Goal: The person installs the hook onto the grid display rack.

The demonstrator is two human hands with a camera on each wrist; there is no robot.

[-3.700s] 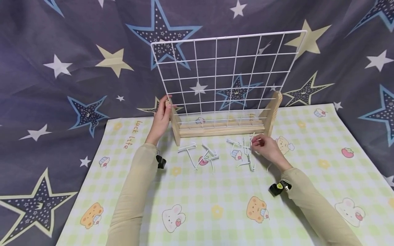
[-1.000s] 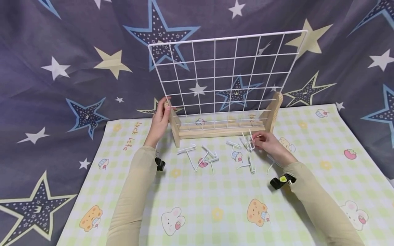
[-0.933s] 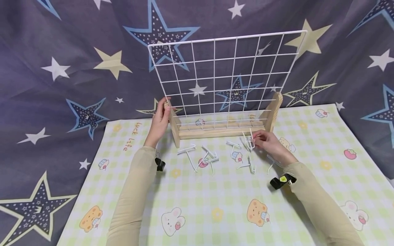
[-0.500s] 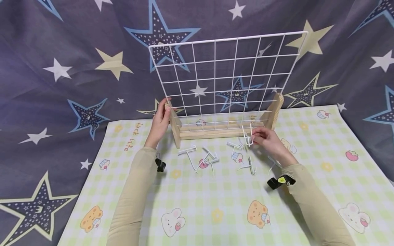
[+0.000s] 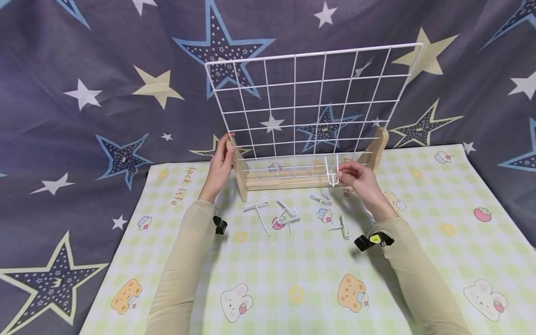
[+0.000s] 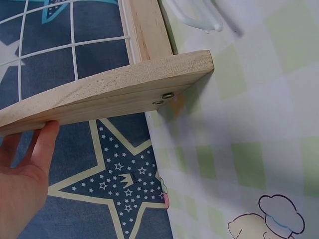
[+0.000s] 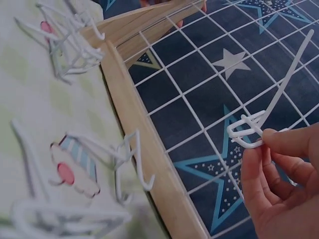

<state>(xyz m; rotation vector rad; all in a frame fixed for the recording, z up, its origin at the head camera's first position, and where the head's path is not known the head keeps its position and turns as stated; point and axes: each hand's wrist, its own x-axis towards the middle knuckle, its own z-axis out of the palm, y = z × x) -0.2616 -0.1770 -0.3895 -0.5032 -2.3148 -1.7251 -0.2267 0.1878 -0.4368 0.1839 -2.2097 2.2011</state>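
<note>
So the right hand [image 5: 363, 182] has a white, wire display hook [image 5: 332, 175] pinched by its squared end between thumb and fingertips, prongs pointing up. The hook is off the bench [image 5: 377, 288], in front of the lower rows of a white, rectangular wire grid panel [image 5: 295, 82], over toward the right. Can't tell if it's touching the grid wires.

The left hand [image 5: 220, 170] grips the pale wooden side upright [image 5: 240, 170] near its top, thumb on the outer face and the other fingers going round the back edge. That upright is part of a pale wooden stand [image 5: 289, 184] that holds the grid up; the left wrist view shows two small round metal fittings [image 6: 168, 95] low on its outer side.

The rest of the white wire hooks lie loose in front of the stand: one [image 5: 256, 204] on the left, an overlapping bunch [image 5: 289, 219] next to it, one [image 5: 321, 200] near the stand, one [image 5: 342, 227] closer to the person, plus one [image 5: 370, 217] mostly hidden by the right wrist.

Everything's on a green-and-white checked cloth [image 5: 276, 260] with cartoon animals, and behind it hangs dark star-print fabric [image 5: 42, 130].
</note>
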